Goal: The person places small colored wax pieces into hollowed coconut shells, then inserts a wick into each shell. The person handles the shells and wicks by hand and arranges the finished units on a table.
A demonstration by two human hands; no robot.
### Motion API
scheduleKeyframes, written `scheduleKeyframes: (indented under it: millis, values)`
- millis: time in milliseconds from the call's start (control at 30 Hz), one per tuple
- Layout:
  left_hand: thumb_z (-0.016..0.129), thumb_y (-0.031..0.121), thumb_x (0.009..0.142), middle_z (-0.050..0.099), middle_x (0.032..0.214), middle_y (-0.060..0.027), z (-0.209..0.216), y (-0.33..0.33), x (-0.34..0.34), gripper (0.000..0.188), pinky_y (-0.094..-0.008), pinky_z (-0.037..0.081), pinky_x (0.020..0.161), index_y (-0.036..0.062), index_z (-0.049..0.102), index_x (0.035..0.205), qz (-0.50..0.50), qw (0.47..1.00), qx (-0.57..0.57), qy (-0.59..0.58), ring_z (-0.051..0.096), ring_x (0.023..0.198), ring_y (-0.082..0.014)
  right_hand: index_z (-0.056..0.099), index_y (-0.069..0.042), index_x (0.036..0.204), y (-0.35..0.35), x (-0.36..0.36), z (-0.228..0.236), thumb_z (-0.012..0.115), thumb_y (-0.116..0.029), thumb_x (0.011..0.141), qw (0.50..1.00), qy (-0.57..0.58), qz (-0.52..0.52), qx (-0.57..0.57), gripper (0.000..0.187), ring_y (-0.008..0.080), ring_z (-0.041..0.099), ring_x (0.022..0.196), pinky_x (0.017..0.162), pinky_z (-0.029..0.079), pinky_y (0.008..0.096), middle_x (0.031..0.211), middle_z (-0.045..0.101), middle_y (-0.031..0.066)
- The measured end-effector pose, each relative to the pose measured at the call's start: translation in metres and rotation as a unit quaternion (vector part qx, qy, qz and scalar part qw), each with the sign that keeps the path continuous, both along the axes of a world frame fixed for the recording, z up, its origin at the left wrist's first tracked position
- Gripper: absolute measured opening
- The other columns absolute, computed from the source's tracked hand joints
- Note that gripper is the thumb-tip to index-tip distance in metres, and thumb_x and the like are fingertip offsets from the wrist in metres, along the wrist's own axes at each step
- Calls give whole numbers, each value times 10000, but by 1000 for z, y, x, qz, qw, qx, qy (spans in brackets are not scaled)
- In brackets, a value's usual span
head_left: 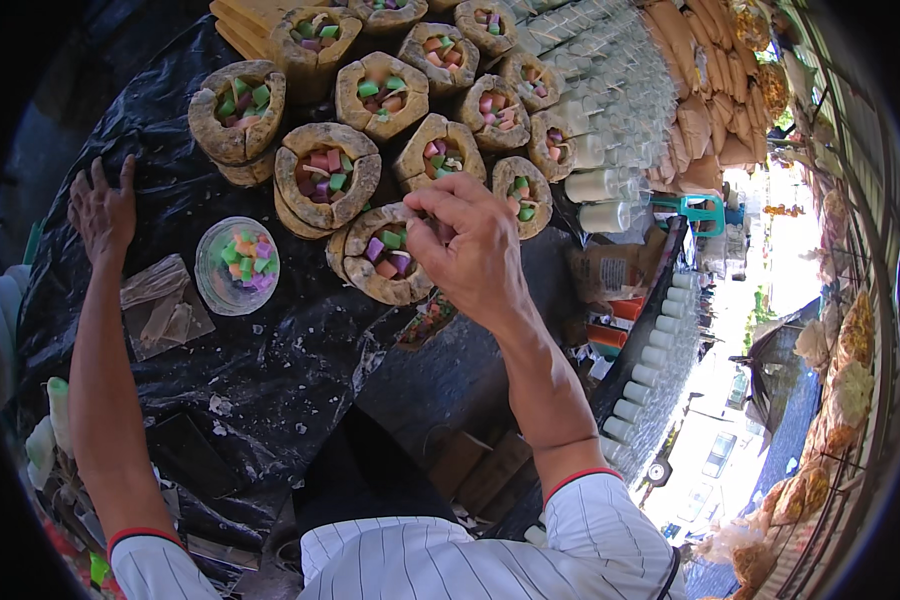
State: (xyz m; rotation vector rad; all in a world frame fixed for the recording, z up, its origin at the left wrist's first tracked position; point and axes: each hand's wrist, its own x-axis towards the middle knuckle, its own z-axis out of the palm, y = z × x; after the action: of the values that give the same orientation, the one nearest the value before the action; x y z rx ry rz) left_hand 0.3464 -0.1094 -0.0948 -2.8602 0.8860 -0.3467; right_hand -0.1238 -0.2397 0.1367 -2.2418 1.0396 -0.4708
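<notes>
My right hand (470, 252) is over the nearest clay-like mold (355, 283), thumb and fingers pinched together at its rim. Whatever they pinch is too small to make out. Purple, green and orange cubes (387, 268) lie inside that mold. Over to the left, my left hand (105, 212) rests with fingers spread on the black plastic sheet (270, 370). Between my arms sits a clear round tub (210, 290) of small coloured cubes. Beside it, a clear plastic bag (165, 325) holds pale strips, perhaps wicks.
Several similar molds (290, 215) with cubes and pale wicks crowd the far side. Rows of white candles in clear cups (610, 185) stand right of them, with brown paper bags (705, 130) behind. A cardboard box (610, 265) sits at right; a dark flat object (192, 455) lies near left.
</notes>
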Motion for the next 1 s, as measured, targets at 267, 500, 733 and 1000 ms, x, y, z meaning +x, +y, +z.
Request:
scheduleKeyframes:
  millis: [267,500,733,1000]
  values:
    - [426,747,1081,398,1745,-214,-2,1,1,864,-538,201,1345,135,460,1691,-5,1000,-15,-1,305,1652,-374,767,11,1152,2,-3,8,765,-54,957,999,19,29,-18,205,373,752,963,837,599,448,1124,711,148]
    - [418,762,1077,405,1741,-222,-1,-1,0,877,-553,196,1346,133,464,1687,-9,1000,-16,4,313,1648,-389,778,-1,1136,-2,0,4,799,-43,915,992,5,74,-99,226,358,722,1017,876,593,456,1109,726,132]
    - [409,761,1081,391,1747,-220,-1,0,1,877,-550,193,1347,129,459,1687,-6,1000,-16,5,302,1652,-383,786,-31,1092,-17,8,6,804,-53,888,967,59,181,-169,206,331,672,1041,911,576,459,1088,740,101]
    - [404,759,1085,399,1744,-214,0,-1,-2,871,-547,197,1347,133,460,1687,-3,1000,-17,2,310,1649,-385,753,-26,1062,-21,6,-8,805,-39,871,961,36,207,-178,198,343,680,1053,925,579,463,1091,745,113]
